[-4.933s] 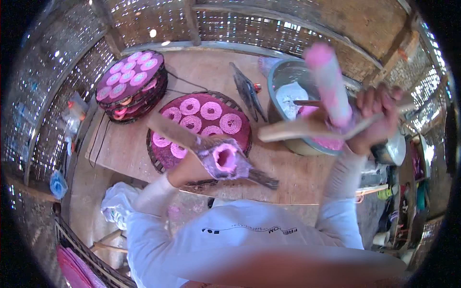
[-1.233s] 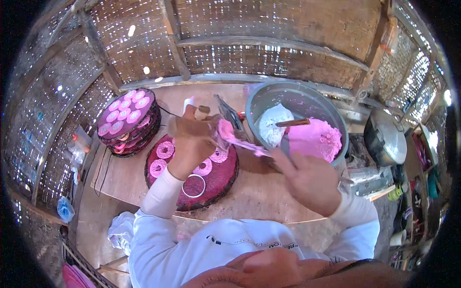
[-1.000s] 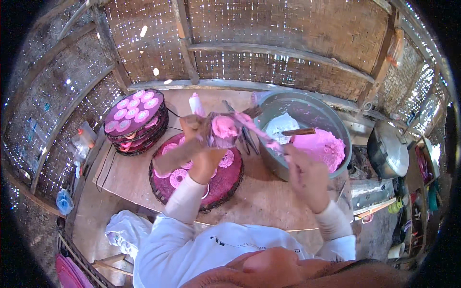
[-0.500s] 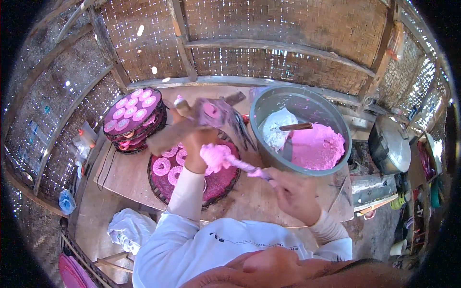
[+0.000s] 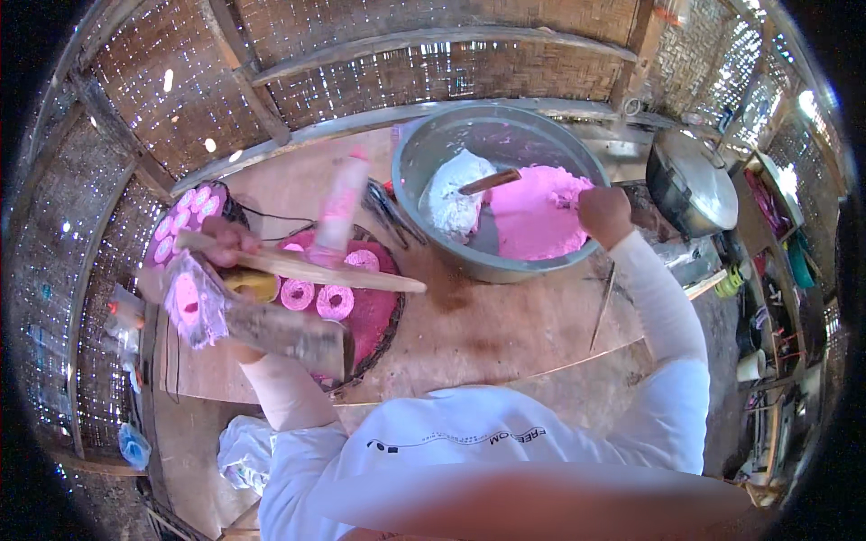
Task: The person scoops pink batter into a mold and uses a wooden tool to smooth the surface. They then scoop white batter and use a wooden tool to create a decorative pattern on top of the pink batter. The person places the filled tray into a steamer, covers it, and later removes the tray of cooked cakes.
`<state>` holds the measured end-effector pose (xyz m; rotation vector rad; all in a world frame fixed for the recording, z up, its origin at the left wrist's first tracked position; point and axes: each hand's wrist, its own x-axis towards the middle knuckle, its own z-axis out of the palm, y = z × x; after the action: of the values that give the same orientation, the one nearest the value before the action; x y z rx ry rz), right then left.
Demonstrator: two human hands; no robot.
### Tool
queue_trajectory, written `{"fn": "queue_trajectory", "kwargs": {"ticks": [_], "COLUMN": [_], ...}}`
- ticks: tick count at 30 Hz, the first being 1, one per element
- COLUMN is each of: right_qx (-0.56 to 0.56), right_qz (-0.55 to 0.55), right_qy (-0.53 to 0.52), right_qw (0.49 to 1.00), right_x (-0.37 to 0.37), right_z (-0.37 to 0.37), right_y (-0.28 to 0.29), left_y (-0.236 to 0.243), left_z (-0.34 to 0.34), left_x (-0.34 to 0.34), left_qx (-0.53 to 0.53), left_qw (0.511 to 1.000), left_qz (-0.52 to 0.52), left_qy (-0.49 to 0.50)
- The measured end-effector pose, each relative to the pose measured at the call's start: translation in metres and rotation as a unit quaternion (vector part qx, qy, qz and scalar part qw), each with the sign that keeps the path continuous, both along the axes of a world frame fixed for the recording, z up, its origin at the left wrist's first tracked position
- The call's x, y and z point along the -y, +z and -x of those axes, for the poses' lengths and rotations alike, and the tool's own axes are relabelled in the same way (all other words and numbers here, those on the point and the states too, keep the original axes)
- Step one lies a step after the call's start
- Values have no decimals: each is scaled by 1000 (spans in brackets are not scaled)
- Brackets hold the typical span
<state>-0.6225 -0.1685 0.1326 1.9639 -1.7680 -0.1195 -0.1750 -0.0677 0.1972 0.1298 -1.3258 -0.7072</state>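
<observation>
My left hand (image 5: 233,242) grips a wooden hand press, blurred by motion, above the left of the table. The press has a long wooden bar (image 5: 325,269), a pink-smeared plunger (image 5: 341,203) standing up, and a pink-filled mouth (image 5: 188,299) at its left. Below it lies a round woven tray (image 5: 374,316) with a magenta surface, bearing several pink dough rings (image 5: 336,301). My right hand (image 5: 606,216) is a closed fist over the right rim of a large grey tub (image 5: 505,269), beside pink dough (image 5: 541,216). What the fist holds is hidden.
White dough (image 5: 458,185) and a wooden stick (image 5: 490,181) are in the tub. Dark metal tongs (image 5: 392,216) lie to its left. Trays with pink rings (image 5: 185,216) stand at the far left of the wooden table (image 5: 487,334). A lidded metal pot (image 5: 695,185) is at the right.
My right hand has gone from in front of the tub, where it held a dough-laden stick, to the tub's right rim. The press has swung left and its plunger now points up. The view has shifted.
</observation>
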Motion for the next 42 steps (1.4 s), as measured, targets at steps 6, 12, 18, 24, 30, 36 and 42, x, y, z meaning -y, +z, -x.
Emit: {"fn": "queue_trajectory", "kwargs": {"ticks": [6, 12, 18, 24, 30, 36, 42], "right_qx": [143, 723, 681, 861, 728, 633, 556], "right_qz": [93, -675, -618, -346, -282, -270, -286], "right_qy": [216, 115, 176, 263, 392, 472, 514], "right_qw": [961, -93, -352, 265, 487, 551, 587], "right_x": [-7, -105, -109, -87, -87, -93, -100], "right_z": [-45, -235, -232, -212, -236, -246, -252], "right_y": [17, 7, -14, 15, 38, 48, 45], "left_y": [-3, -27, -78, -93, -56, -49, -54], "left_z": [24, 60, -13, -19, -15, -21, -7], "left_x": [11, 48, 44, -23, -66, -81, -85], "left_qx": [-76, -149, -153, 311, 451, 497, 507], "left_qw": [966, 843, 947, 800, 733, 704, 739], "left_qz": [-46, 73, -227, -160, -96, -147, -243], "left_qy": [-242, -513, -166, 487, 500, 485, 372]}}
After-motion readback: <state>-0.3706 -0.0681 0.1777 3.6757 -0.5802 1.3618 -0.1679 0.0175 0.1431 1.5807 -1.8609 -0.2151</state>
